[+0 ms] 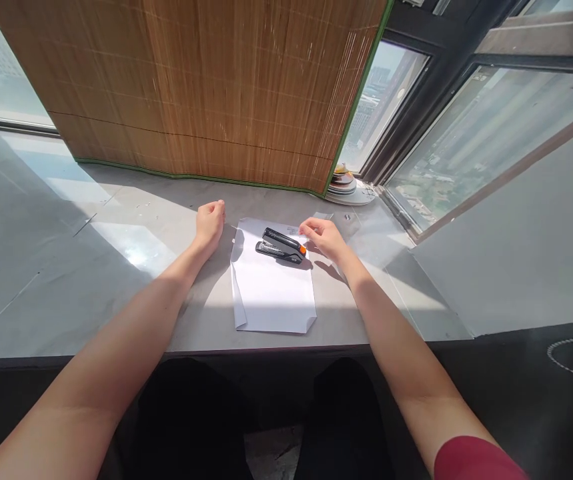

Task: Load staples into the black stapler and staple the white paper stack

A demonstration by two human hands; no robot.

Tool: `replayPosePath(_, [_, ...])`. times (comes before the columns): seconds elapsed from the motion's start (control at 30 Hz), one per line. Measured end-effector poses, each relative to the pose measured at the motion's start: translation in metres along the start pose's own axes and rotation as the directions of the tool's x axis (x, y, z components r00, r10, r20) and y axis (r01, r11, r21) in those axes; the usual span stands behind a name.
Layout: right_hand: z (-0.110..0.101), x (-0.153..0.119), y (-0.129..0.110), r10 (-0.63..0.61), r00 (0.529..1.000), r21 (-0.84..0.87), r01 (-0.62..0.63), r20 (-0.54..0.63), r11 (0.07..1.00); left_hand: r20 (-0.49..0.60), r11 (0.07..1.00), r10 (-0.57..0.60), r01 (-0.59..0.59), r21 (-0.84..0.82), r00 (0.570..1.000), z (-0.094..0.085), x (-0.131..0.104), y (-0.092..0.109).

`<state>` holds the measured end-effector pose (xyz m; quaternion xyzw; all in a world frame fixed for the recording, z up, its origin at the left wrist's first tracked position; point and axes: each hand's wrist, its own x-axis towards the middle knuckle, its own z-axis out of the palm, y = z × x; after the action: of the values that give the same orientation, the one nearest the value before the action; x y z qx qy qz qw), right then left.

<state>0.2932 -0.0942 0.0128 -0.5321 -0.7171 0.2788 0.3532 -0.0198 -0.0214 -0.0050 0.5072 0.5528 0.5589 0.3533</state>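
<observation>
A black stapler [281, 245] with an orange tab at its right end lies on white paper [276, 293]; its arm is raised at the left end. My left hand [211, 225] is closed in a fist left of the paper, resting on the ledge and apart from the stapler. My right hand [325, 238] is at the paper's upper right edge, just beyond the orange tab. Its thumb and fingers are bent together, and whether anything small is between them cannot be made out. Small grey marks or bits lie on the paper by those fingertips. The paper's lower corners are folded or curled.
A pale tiled ledge [131, 300] bears all this. A hanging bamboo mat [206, 87] with green edging borders the back. Stacked plates [342, 189] stand in the far right corner by the windows. A clear plastic piece [347, 222] lies behind my right hand.
</observation>
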Motion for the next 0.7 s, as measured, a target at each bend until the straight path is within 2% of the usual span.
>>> replayPosePath(0.1, [0.020, -0.009, -0.038, -0.122, 0.972, -0.051, 0.134, 0.200, 0.990, 0.027, 0.999, 0.019, -0.018, -0.050, 0.999, 0.000, -0.001, -0.001])
replayPosePath(0.17, [0.030, -0.015, -0.053, -0.126, 0.962, -0.142, 0.164, 0.243, 0.976, 0.044, 0.996, 0.051, -0.048, -0.070, 0.998, -0.001, -0.001, -0.002])
replayPosePath(0.23, [0.030, -0.023, -0.054, -0.092, 0.970, -0.206, 0.139, 0.223, 0.969, 0.052, 0.998, 0.058, -0.056, -0.041, 0.997, -0.002, -0.003, -0.002])
replayPosePath(0.3, [0.017, -0.033, -0.042, -0.059, 0.982, -0.237, 0.101, 0.180, 0.966, 0.049, 0.999, 0.037, -0.038, 0.023, 0.998, -0.003, -0.005, -0.001])
replayPosePath(0.5, [-0.055, -0.072, 0.011, 0.064, 0.998, -0.241, -0.058, 0.016, 0.969, 0.064, 0.997, 0.031, -0.036, 0.070, 0.997, -0.002, -0.010, 0.004])
replayPosePath(0.63, [-0.077, -0.081, 0.025, 0.148, 0.989, -0.164, -0.145, 0.006, 0.976, 0.066, 0.997, 0.026, -0.030, 0.069, 0.997, -0.002, -0.009, 0.004])
replayPosePath(0.7, [-0.083, -0.076, 0.035, 0.144, 0.987, -0.064, -0.148, -0.070, 0.987, 0.062, 0.998, 0.030, -0.033, 0.058, 0.998, -0.003, -0.008, 0.002])
